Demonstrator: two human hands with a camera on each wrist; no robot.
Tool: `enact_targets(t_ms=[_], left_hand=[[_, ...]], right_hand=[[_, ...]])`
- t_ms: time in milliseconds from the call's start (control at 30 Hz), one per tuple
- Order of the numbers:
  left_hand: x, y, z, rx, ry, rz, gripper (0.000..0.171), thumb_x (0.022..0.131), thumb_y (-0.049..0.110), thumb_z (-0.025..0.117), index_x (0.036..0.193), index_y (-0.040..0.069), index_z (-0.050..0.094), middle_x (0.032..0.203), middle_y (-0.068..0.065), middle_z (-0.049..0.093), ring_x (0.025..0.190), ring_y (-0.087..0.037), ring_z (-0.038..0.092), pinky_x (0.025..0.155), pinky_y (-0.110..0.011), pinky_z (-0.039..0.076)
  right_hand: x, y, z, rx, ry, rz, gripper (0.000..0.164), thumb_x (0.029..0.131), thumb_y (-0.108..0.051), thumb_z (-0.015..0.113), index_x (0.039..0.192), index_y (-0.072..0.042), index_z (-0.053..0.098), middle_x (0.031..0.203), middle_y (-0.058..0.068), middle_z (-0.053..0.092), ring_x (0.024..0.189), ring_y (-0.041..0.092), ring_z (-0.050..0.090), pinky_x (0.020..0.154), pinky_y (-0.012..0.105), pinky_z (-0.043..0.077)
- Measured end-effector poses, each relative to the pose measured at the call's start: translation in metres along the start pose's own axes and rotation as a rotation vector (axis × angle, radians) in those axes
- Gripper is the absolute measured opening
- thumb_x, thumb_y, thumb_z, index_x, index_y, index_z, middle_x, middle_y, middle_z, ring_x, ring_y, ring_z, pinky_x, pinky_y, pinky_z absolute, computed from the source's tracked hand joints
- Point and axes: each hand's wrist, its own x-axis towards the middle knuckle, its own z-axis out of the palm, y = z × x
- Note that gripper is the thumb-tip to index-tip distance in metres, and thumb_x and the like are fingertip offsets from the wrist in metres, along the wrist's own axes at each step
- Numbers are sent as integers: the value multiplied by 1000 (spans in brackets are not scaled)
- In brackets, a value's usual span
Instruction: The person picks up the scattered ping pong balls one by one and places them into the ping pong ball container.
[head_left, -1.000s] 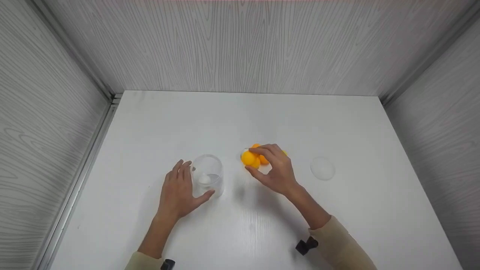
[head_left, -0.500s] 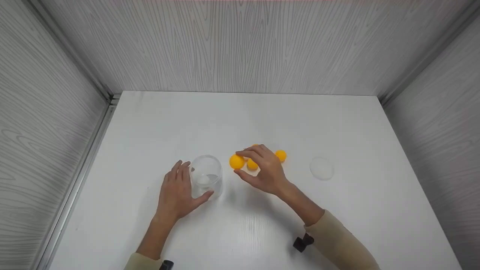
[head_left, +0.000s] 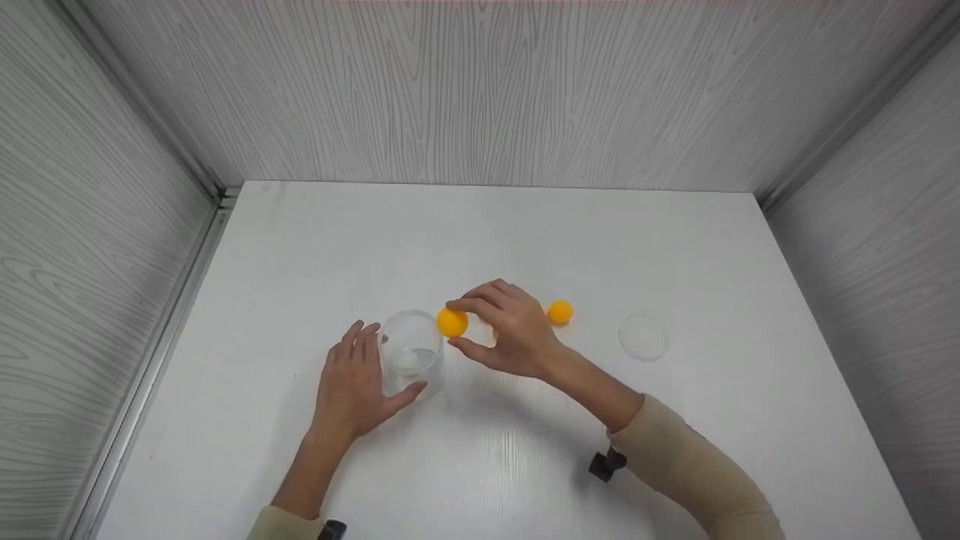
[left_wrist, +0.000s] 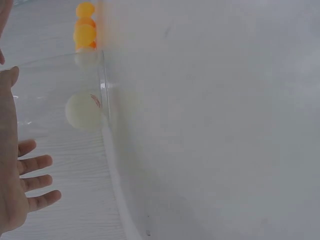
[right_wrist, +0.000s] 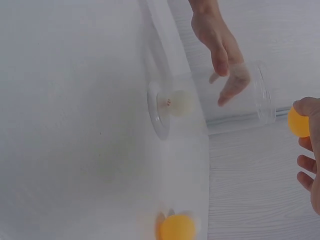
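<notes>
My right hand point(head_left: 514, 330) pinches an orange ping-pong ball point(head_left: 452, 322) between thumb and fingertips, held beside the upper rim of a clear plastic jar point(head_left: 412, 341). The jar stands upright on the table with a white ping-pong ball point(left_wrist: 83, 111) at its bottom. Along the jar's left side rests my left hand point(head_left: 356, 386), fingers extended and thumb spread across the near side. More orange balls point(left_wrist: 85, 34) lie on the table, partly hidden in the head view by my right hand, and one orange ball point(head_left: 560, 312) shows to its right.
A clear round lid point(head_left: 643, 337) lies flat on the white table point(head_left: 480, 232), right of the balls. Near the orange balls, another white ball point(left_wrist: 87, 58) shows through the jar's edge. Grey wood-grain panels point(head_left: 480, 90) enclose the table at the back and sides.
My right hand has lifted the orange ball from the group and carried it left to the jar's rim. My left hand and the jar have stayed in place.
</notes>
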Motion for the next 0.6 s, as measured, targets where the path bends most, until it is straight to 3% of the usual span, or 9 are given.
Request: enact_targets(t_ms=[267,600], left_hand=[[0,0,0,6,-2,4,99,81,69,75,141,-5,51,143,-25,62,140,-43,56,114,-57,51],[1,0,-1,-1,-14,8,99,82,70,74,142,-7,53,144,-24,62,141,-43,54,114,-56,51]], right_hand=[[15,-4,1,-45,-52,-45,39,89,-35,83,121,-15,74,112,0,76,102,18,69,90,29,62],[24,-8,11,-148,-134,-169,37,94,-39,77,123,-19,72,110,-2,76,103,18,70,87,30,60]])
